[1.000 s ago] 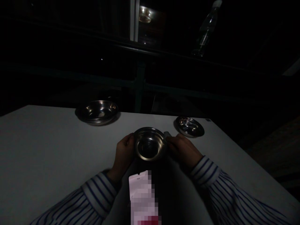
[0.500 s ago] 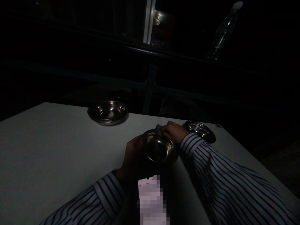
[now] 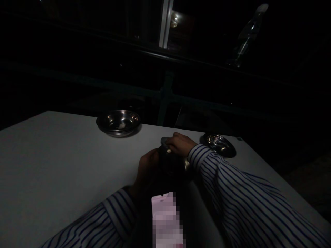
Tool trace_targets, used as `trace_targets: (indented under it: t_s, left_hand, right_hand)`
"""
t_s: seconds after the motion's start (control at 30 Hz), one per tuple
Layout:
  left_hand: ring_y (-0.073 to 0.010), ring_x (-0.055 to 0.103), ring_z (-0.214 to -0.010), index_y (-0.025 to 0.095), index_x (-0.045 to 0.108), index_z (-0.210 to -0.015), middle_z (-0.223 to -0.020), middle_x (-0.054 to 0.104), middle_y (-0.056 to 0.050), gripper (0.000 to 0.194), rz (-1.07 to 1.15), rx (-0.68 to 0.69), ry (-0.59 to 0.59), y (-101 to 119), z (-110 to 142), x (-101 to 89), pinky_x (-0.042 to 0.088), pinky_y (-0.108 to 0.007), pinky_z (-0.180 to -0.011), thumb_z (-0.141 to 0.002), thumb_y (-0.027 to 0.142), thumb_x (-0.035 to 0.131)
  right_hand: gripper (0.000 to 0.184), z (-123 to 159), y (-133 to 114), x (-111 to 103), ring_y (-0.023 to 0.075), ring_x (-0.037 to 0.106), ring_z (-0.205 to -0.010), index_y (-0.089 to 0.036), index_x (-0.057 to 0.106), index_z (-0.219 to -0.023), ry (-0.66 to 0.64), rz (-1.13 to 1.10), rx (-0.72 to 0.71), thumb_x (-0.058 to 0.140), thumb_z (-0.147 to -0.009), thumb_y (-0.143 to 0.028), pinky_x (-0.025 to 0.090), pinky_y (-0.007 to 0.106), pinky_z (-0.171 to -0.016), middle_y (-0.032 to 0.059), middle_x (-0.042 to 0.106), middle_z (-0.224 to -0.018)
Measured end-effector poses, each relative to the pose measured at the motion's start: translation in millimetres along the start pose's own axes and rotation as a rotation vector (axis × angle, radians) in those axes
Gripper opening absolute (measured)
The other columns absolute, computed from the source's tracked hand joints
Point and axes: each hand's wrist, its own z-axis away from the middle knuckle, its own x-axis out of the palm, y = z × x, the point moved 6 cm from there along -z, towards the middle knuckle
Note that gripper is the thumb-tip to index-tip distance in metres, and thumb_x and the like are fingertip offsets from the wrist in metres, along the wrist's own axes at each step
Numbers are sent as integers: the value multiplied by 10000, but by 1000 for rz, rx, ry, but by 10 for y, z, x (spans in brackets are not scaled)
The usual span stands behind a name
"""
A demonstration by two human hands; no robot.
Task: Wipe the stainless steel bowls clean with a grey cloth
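Since half a second ago, the right hand [image 3: 182, 144] has moved leftward along the far rim of the metal bowl [image 3: 172, 165], while the left hand [image 3: 147, 165] has stayed almost in the same place. From my distant post, I see the grip of the right hand closed, its fingers pinching a small pale grey piece [image 3: 163, 140] against the rim; what material this piece is, I cannot tell. The grip of the left hand is closed on the left side of the bowl, with the thumb near the rim. The bowl is between the two hands, its inside very dark, and I cannot tell if its bottom touches the white tabletop [image 3: 77, 155]. Nearer to me, below the bowl, a bright pinkish screen [image 3: 161, 206] shows, partly covered by blurred squares. Both arms wear striped sleeves [image 3: 116, 213]. Farther out, a stack of metal bowls [image 3: 117, 125] rests at the far edge on the left, and a shallow metal dish [image 3: 219, 144] lies on the right, just beside the right sleeve. Beyond the tabletop, in the darkness, a clear bottle [image 3: 248, 38] with a white cap appears tilted.
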Motion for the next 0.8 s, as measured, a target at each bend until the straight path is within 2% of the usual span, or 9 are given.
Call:
trace_targets:
  t_s: [0.17,0.27,0.37,0.43,0.57,0.67,0.8]
  left_hand:
    - [-194,625,-742,152,657,-890,-814,694,-48,293,-45,-23,-6,38,43,35,461,-275,-641,-763,315,449]
    - [-194,627,-761,154,650,-931,-847,694,-55,303,-8,-26,-23,46,62,47,466,-280,-655,-772,312,447]
    - [-190,630,-755,159,646,-946,-847,696,-52,310,36,-22,-50,39,66,60,468,-278,-647,-774,323,447]
    - [-184,630,-741,159,650,-921,-827,697,-44,296,52,-19,-51,32,60,58,468,-267,-634,-770,321,454]
    - [-194,627,-750,145,648,-910,-822,695,-45,313,56,-24,-61,20,29,50,470,-274,-639,-760,340,455]
    - [-199,620,-759,140,645,-904,-818,694,-45,326,53,-29,-46,2,-7,18,467,-283,-660,-751,360,459]
    - [-200,612,-718,136,648,-809,-750,686,-49,344,0,-35,11,-39,-48,-41,457,-286,-639,-755,404,439]
  right_hand:
    - [247,560,373,27,179,519,-790,-186,633,-909,23,-2,179,405,-815,-204,360,263,-680,78,586,-790]
    - [276,935,403,69,171,529,-785,-184,627,-931,30,-18,236,369,-833,-188,367,264,-700,64,599,-775]
    - [271,1072,393,83,163,529,-799,-190,622,-923,43,-93,261,363,-844,-193,367,258,-725,51,615,-793]
    - [271,967,390,72,168,521,-818,-189,619,-915,40,-68,261,357,-849,-193,364,260,-726,52,619,-806]
    - [222,459,273,23,187,493,-862,-192,617,-896,14,-2,186,409,-820,-180,354,260,-714,56,624,-835]
    - [211,126,39,-14,200,481,-858,-175,617,-863,5,33,105,412,-815,-186,350,275,-702,79,621,-869]
    - [206,-23,-309,-15,206,465,-892,-170,611,-860,-11,59,-1,410,-816,-176,356,278,-696,77,615,-901]
